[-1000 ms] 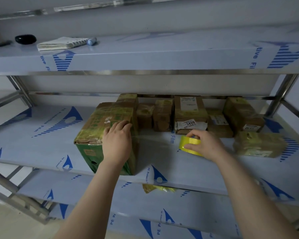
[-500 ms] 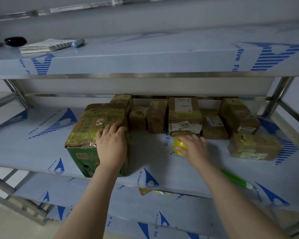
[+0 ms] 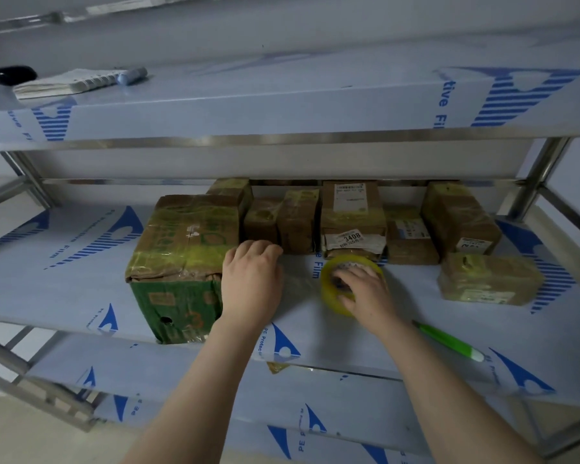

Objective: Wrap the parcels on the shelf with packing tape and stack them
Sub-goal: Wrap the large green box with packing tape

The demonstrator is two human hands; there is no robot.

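A large green-and-brown box point(image 3: 181, 256), wrapped in yellowish tape, stands at the front left of the middle shelf point(image 3: 64, 269). My left hand point(image 3: 250, 279) lies against its right side, fingers curled at the top right edge. My right hand point(image 3: 365, 289) grips a yellow roll of packing tape point(image 3: 330, 296) lying on the shelf, fingers in its core. A clear strip of tape seems to stretch from the roll to the box. Several smaller taped parcels point(image 3: 352, 216) stand in a row at the back, and another parcel point(image 3: 489, 277) lies at the right.
A green utility knife point(image 3: 449, 343) lies on the shelf by my right forearm. The upper shelf holds a notebook point(image 3: 64, 83), a blue marker point(image 3: 133, 76) and a black object point(image 3: 13, 74). Steel posts point(image 3: 533, 182) frame the rack. A lower shelf point(image 3: 215, 390) shows a tape scrap point(image 3: 277, 366).
My right hand has laid the tape roll flat on the shelf, closer to the front. My left hand has slid from the box's top to its right side. The view has drifted left.
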